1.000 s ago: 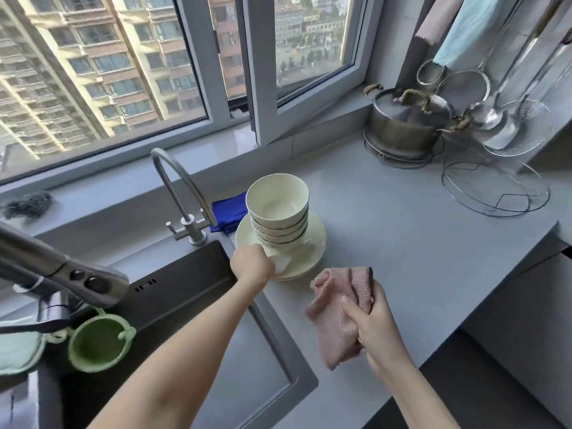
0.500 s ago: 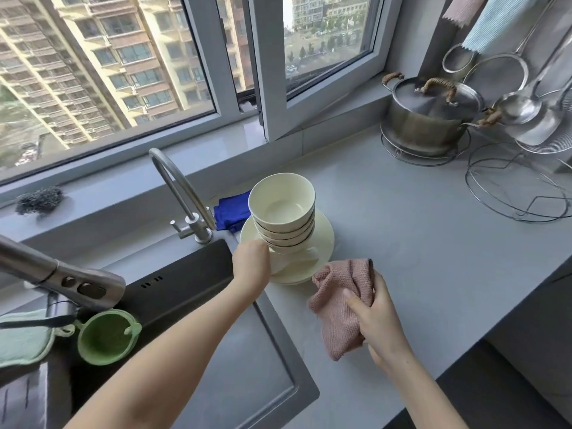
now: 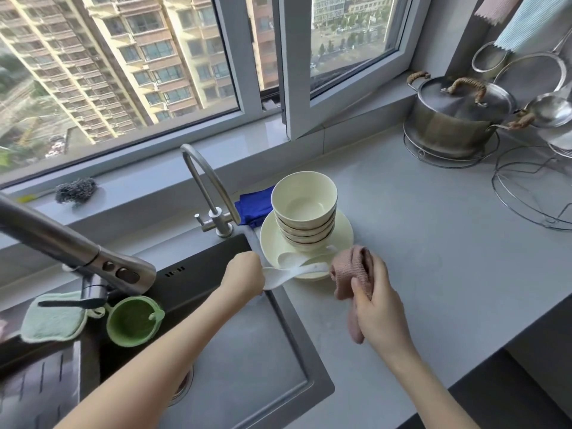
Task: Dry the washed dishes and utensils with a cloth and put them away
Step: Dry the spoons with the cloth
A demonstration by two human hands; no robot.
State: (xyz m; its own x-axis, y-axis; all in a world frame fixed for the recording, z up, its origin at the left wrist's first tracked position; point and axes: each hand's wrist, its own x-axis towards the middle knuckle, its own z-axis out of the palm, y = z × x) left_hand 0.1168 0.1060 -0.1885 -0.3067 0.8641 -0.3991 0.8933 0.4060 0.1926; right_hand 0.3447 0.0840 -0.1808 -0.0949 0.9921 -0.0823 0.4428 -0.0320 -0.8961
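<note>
— While the spoon (image 3: 297, 272) is gripped at one end by the left hand (image 3: 244, 274), just off the near rim of the plate (image 3: 343, 233), how is it expected to handle?

— It is judged to be light, stiff and glazed, probably ceramic. It should be treated as slippery when wet, and as breakable if dropped on the sink (image 3: 297, 335) or the counter (image 3: 433, 243).

— Where should it be held?

— The end enclosed by the curled fingers is best kept. The free end, pointed at the cloth (image 3: 349, 270), can be wrapped and wiped first. After that the hold could be changed over through the cloth.

— And how is the cloth held?

— It is clutched, bunched, in the right hand (image 3: 377, 308). It is soft and limp. Whether it touches the spoon's tip or lies just beside it cannot be told.

— What else is left to be dried?

— Bowls (image 3: 305, 209) are stacked on the plate, and a second spoon (image 3: 286, 258) is laid at their foot. The stack is judged heavier and fragile, so each bowl is best lifted singly, by the rim.
</note>
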